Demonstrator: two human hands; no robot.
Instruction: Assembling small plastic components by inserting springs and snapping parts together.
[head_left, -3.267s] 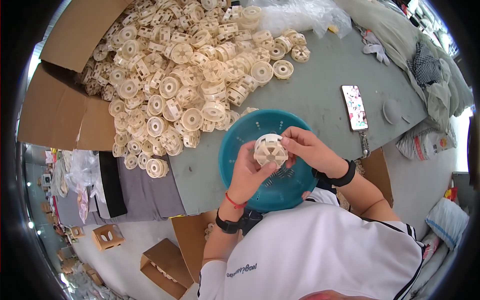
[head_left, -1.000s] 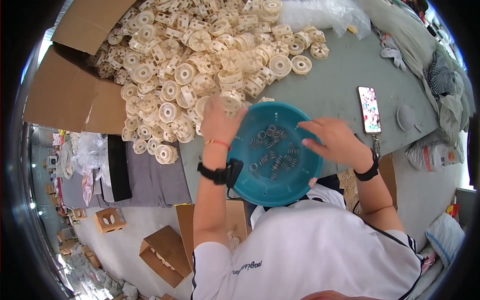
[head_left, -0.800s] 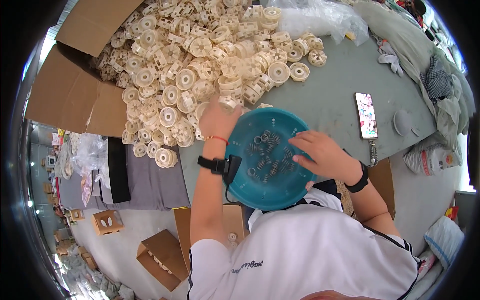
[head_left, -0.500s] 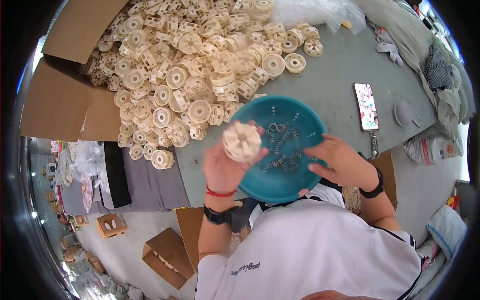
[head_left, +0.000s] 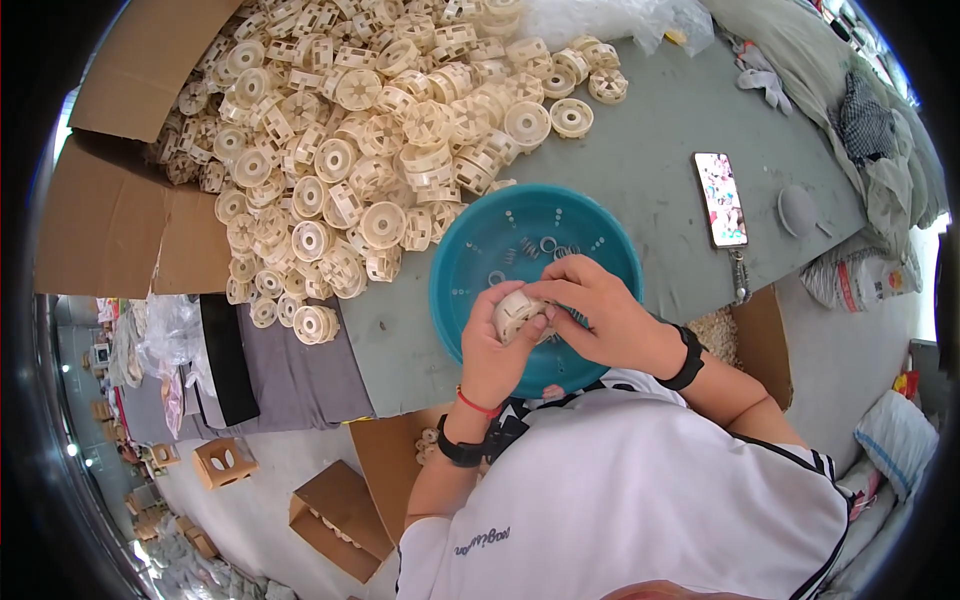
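A cream plastic wheel-shaped part (head_left: 516, 313) is wrapped in the fingers of my left hand (head_left: 489, 355), tilted over the near side of a teal basin (head_left: 455, 262). My right hand (head_left: 597, 315) closes on the same part from the right, thumb and fingers pinched against its edge. Anything small between those fingertips is hidden. Metal coil springs (head_left: 530, 247) lie on the basin's floor, some of them covered by my hands.
A big heap of cream plastic parts (head_left: 385, 130) covers the table's left and back, beside a cardboard box (head_left: 110, 215). Right of the basin lie a lit phone (head_left: 721, 200) with a strap and a grey oval object (head_left: 798, 212). Opened boxes (head_left: 345, 515) stand below the table.
My right hand has come out of the springs and up to the plastic part. My left hand has turned the part and shifted it rightward and down, so both hands now meet.
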